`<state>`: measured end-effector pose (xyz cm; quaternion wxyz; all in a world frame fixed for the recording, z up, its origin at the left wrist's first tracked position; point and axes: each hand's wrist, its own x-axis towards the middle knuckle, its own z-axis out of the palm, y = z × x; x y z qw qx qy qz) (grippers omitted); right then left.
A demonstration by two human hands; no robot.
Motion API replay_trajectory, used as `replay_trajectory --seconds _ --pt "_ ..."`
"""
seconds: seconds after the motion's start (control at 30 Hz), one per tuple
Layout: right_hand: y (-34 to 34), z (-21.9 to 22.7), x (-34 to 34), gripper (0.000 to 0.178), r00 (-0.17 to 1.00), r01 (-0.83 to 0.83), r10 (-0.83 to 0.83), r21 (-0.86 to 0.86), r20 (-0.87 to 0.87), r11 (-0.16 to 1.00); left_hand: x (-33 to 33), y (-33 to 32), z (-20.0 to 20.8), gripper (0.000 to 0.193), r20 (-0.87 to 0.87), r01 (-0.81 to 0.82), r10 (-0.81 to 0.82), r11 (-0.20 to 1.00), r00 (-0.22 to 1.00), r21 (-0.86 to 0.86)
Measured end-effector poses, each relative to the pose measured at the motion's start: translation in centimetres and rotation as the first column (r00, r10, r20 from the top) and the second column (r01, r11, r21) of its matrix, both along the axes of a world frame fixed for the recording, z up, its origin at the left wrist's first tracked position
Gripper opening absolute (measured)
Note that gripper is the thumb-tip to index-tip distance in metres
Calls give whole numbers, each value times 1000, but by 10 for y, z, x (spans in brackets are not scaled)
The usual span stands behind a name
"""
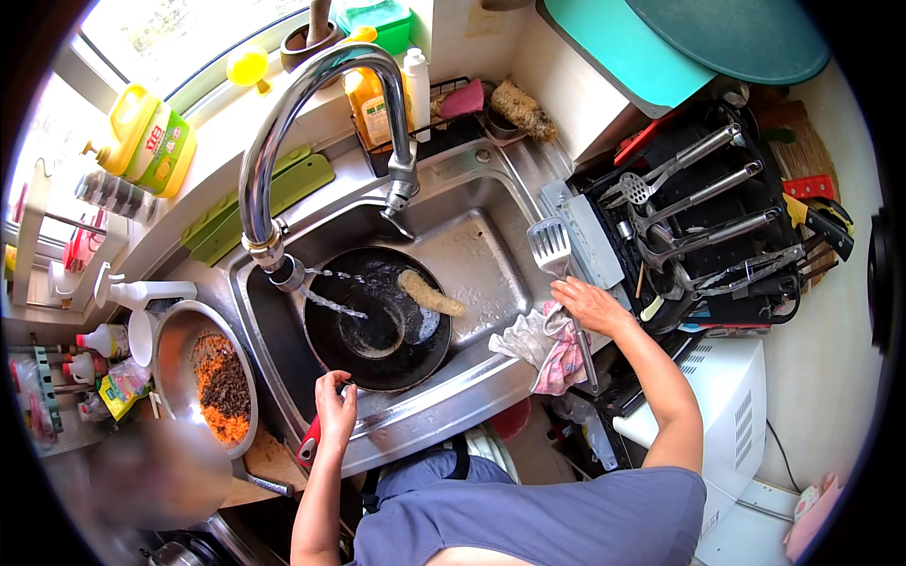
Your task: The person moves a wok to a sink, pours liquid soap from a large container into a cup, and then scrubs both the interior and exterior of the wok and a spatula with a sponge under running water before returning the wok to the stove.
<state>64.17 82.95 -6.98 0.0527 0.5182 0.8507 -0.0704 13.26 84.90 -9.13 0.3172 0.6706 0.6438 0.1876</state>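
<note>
The pan [377, 321] near the sink's [462, 407] left edge seems wetted but unrinsed, left hand [335, 410] at its handle [309, 441], apart from right hand [592, 307] over the spatula [555, 266], grips unclear.

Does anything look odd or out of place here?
The cloth lies crumpled, not folded, on the edge of the sink, and water leaves the tap in split, slanting streams. No clear spill or damage shows.

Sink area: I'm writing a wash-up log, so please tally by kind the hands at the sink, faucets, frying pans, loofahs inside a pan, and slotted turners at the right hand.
Left hand and right hand: 2
Faucet: 1
Frying pan: 1
Loofah: 1
Slotted turner: 1
Total: 6
</note>
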Motion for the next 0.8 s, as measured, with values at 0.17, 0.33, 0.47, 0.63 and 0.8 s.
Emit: replay_trajectory --seconds 0.17,0.33,0.47,0.63,0.8 --pt "9 26 -22 28 916 173 -192 -86 -353 981 5 -3 5 21 85 -75 83 993 993 -97" --pt "34 25 -29 29 746 325 -333 -121 -577 938 3 -7 2 18 54 -73 78 993 995 -95" --pt "90 17 -24 40 638 355 -356 -150 -683 923 3 -7 4 18 68 -107 118 983 991 -152" --pt "169 10 -32 28 584 329 -409 -257 -701 909 3 -7 2 18 29 -88 92 991 995 -102" --pt "230 -13 -37 21 616 317 -445 -313 -650 895 1 -6 8 19 13 -123 125 988 992 -93"
